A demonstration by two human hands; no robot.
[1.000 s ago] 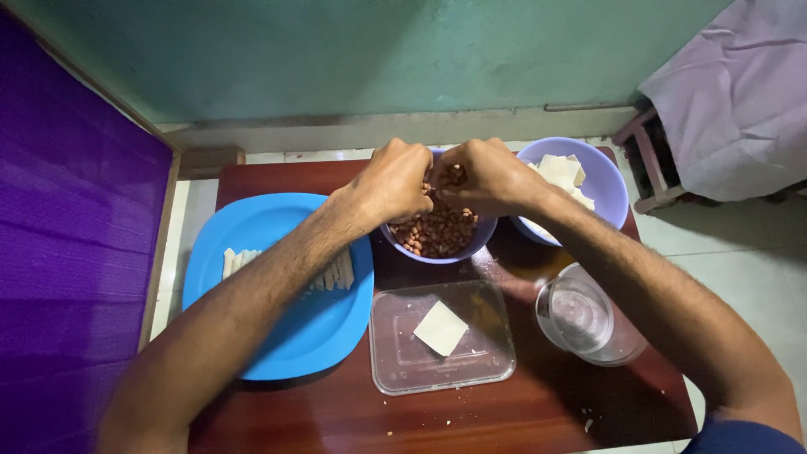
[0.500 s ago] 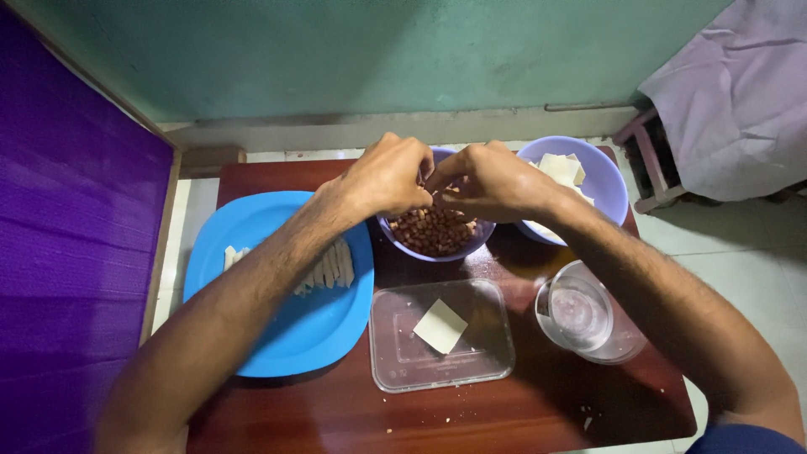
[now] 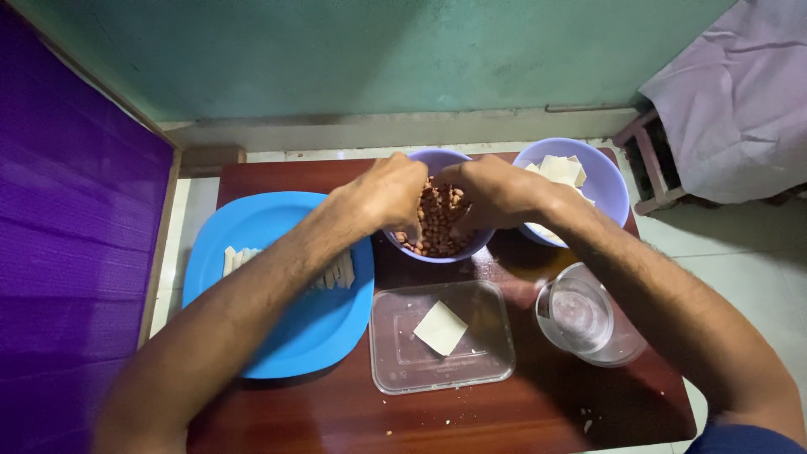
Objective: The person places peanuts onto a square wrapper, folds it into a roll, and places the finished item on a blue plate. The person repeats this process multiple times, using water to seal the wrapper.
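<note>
A lilac bowl [image 3: 437, 253] full of reddish-brown peanuts [image 3: 437, 220] stands at the middle back of a small dark wooden table [image 3: 521, 412]. Both my hands are over it, fingers curled down into the nuts. My left hand [image 3: 388, 192] covers the bowl's left side and my right hand [image 3: 492, 192] its right side. The fingertips are among the peanuts, so I cannot see what they grip. In front of the bowl lies a clear rectangular tray [image 3: 395, 361] with one pale square wrapper [image 3: 440, 327] in it.
A blue plate [image 3: 252, 227] with several pale folded strips [image 3: 235, 256] sits on the left. A second lilac bowl [image 3: 607, 189] holding pale squares stands at the back right, a clear glass bowl [image 3: 580, 318] in front of it. A purple wall runs along the left, a green wall behind.
Both hands stay over the peanut bowl; they have spread slightly apart and dipped deeper, so more of the peanuts show between them.
</note>
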